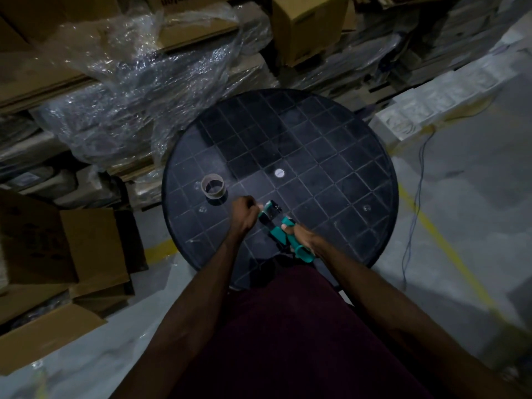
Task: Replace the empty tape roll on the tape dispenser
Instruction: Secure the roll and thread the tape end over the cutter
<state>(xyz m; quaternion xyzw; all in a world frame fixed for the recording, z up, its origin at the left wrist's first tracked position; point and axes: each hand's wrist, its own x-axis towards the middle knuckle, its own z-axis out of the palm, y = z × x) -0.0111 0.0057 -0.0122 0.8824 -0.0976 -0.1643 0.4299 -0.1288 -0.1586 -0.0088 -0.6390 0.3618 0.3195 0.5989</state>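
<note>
Right hand (299,236) grips the teal tape dispenser (283,228) by its handle, long axis running up-left toward the clenched left hand (244,210) at its head end. What the left holds: cannot tell. Cardboard tape core (213,188) stands up-left, nearest the left hand, on the round table (331,139).

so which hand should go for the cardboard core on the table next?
Left, probably. The left hand sits just beside the cardboard core at the dispenser's front end. The right hand grips the teal handle and is farther away.
</note>
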